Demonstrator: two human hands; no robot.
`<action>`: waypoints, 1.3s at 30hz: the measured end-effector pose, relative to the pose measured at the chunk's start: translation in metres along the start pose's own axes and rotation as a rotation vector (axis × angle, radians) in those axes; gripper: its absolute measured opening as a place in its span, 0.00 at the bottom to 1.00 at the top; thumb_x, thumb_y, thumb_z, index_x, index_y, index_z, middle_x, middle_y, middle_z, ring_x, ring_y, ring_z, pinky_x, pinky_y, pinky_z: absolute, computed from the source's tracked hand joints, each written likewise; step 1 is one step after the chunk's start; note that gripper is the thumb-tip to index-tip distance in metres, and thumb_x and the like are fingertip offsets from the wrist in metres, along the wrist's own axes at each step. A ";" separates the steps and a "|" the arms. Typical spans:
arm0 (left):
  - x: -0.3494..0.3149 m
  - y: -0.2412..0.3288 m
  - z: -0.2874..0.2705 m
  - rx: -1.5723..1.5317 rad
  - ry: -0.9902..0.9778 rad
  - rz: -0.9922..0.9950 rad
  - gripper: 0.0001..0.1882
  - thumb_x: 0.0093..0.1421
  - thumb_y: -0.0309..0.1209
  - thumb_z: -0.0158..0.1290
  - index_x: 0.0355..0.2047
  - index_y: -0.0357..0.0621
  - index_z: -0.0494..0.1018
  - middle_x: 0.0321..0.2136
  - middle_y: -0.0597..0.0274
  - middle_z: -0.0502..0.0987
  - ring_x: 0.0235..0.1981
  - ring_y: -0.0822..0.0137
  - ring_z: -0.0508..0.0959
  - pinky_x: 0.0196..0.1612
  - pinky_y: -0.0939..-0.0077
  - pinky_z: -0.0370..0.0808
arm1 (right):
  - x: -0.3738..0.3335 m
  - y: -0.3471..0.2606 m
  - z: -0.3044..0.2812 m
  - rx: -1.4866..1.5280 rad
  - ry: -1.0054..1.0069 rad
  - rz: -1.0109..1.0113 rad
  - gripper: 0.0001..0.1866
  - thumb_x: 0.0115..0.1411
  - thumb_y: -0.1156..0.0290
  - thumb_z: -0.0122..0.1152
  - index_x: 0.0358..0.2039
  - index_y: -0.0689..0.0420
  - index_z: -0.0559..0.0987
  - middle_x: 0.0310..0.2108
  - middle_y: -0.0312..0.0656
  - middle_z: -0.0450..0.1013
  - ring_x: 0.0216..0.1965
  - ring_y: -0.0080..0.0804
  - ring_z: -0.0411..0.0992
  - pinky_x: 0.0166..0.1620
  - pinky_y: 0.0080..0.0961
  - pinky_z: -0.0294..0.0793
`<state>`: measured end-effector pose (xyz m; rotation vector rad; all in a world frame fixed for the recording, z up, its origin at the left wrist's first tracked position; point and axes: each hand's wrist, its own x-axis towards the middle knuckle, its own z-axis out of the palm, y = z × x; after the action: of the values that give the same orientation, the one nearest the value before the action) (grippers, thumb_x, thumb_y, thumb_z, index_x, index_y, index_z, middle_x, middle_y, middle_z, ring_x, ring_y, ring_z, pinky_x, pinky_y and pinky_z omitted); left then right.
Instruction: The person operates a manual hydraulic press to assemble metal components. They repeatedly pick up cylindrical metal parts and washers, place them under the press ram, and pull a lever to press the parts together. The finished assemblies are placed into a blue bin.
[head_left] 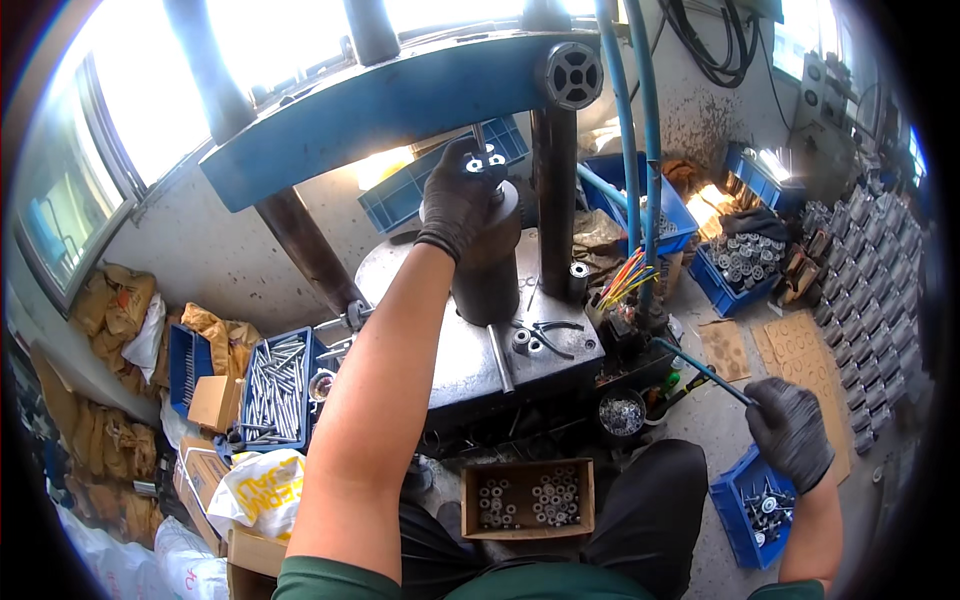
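Note:
My left hand (455,200), in a black glove, reaches up to the top of a dark steel cylinder (487,265) on the press bed. Its fingers close around a small shiny metal part (485,159) with pale round rings, just below the blue crossbeam (400,105); the hand partly hides how this part sits. Off to the right, my right hand (790,435), gloved in black too, is wrapped round the end of a blue-green lever (700,371). A steel rod (500,358), pliers (548,328) and small metal rings (522,341) lie on the pale press bed (440,365).
Between my legs stands a cardboard box (528,534) of metal rings. A blue crate (308,385) of steel rods is at left. Blue bins of metal parts (745,258) and stacked metal pieces (870,300) stand at right. Another blue bin (735,515) sits below my right hand.

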<state>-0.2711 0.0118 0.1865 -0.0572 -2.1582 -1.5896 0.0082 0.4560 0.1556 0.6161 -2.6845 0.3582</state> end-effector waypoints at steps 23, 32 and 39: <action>-0.018 -0.024 -0.001 0.139 0.216 0.524 0.24 0.60 0.21 0.68 0.55 0.44 0.74 0.43 0.57 0.78 0.42 0.66 0.83 0.43 0.74 0.85 | 0.191 0.040 0.005 -0.236 0.436 -0.010 0.07 0.67 0.69 0.60 0.41 0.56 0.82 0.37 0.52 0.82 0.39 0.55 0.82 0.44 0.46 0.82; -0.244 -0.041 -0.019 0.086 -0.042 0.650 0.42 0.49 0.21 0.75 0.64 0.49 0.71 0.60 0.48 0.74 0.57 0.50 0.80 0.58 0.60 0.82 | 0.091 -0.009 -0.007 -0.299 0.338 -0.194 0.12 0.57 0.78 0.65 0.43 0.58 0.78 0.36 0.52 0.79 0.34 0.56 0.78 0.41 0.50 0.79; -0.314 -0.066 -0.010 0.162 -0.354 0.565 0.32 0.54 0.36 0.72 0.59 0.48 0.75 0.55 0.44 0.77 0.51 0.41 0.81 0.52 0.53 0.83 | 0.025 -0.121 0.063 0.322 0.045 -0.384 0.24 0.52 0.71 0.77 0.49 0.60 0.80 0.34 0.52 0.81 0.32 0.52 0.82 0.37 0.44 0.82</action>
<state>-0.0063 0.0534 0.0098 -0.8724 -2.2378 -1.1340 0.0251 0.3214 0.1285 1.1768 -2.4088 0.6899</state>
